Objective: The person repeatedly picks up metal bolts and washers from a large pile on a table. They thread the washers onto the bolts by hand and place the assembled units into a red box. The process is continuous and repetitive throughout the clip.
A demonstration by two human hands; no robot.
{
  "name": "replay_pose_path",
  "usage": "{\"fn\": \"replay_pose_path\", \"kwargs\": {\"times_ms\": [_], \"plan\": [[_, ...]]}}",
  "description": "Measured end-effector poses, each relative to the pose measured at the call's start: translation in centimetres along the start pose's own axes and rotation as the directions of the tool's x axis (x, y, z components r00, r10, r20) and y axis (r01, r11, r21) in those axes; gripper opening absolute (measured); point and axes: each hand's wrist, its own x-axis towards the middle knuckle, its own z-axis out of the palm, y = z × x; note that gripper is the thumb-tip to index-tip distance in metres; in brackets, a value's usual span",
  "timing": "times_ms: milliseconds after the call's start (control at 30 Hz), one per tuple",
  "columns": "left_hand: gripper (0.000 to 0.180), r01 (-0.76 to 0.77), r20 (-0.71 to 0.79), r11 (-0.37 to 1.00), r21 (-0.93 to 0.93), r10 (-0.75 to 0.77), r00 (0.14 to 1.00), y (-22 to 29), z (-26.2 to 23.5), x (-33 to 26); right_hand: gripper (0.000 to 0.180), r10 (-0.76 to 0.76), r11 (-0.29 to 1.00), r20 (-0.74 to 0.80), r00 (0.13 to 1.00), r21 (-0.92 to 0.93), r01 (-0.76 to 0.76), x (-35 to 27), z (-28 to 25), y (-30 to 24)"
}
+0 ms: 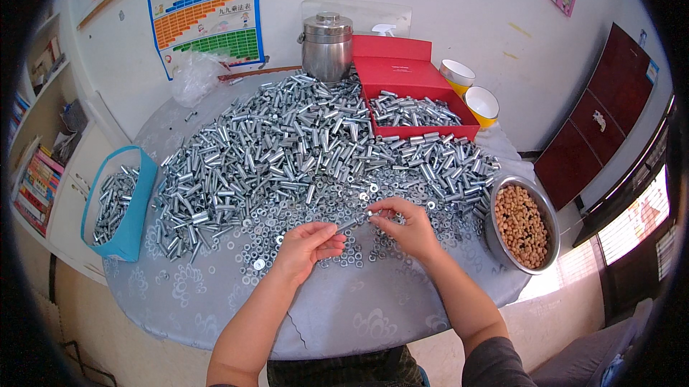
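Near the front edge of the round surface, covered in a grey patterned cloth, both hands meet over loose washers and nuts. Left hand is closed, fingers pinching the lower end of a slim metal bolt that angles up to the right. Right hand is closed too, fingertips pinching the bolt's upper end; cannot tell if a small washer or nut is between them. Bolt is held just above the surface, between the 2 hands.

Behind the hands, a big heap of silver metal sleeves covers most of the surface, thinning into the flat washers and nuts near the hands. Red box with lid up sits at the back right, partly filled with the same sleeves. Stainless steel lidded canister stands just left of the box, at the wall. 2 yellow bowls with white insides sit right of the box, touching or nearly so. Steel bowl of tan round pieces, kind unclear, sits at the right edge, near the right hand. Blue bin holding more sleeves hangs off the left edge. Clear plastic bag lies at the back left, under a coloured wall chart.
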Motion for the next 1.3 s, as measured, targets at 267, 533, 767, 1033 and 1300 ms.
{"fn": "replay_pose_path", "kwargs": {"times_ms": [267,533,767,1033,1300], "plan": [[0.02,-0.007,-0.019,1.0,0.016,0.007,1.0,0.0,0.2,-0.1,0.02,-0.237,0.971,0.016,0.971,0.015,0.237,0.0,0.1,0.0],[0.017,-0.043,-0.009,0.989,0.138,0.045,0.999,-0.1,0.8,-0.3,0.025,0.01,0.987,0.2,0.98,-0.157,0.022,-0.3,-0.2,0.5],[0.017,-0.08,-0.106,0.993,0.091,0.089,0.99,0.0,0.6,-0.1,0.031,0.085,0.983,0.248,0.965,0.138,-0.122,-0.4,-0.4,0.9],[0.017,-0.092,-0.1,0.992,0.09,0.101,0.99,0.0,0.6,-0.1,0.03,0.02,0.979,0.157,0.987,0.198,-0.051,-0.4,0.1,0.7],[0.016,-0.095,-0.107,0.989,0.113,0.107,0.988,0.0,0.8,-0.1,0.03,0.074,0.973,0.212,0.975,0.201,-0.118,-0.5,-0.3,0.2]]}}
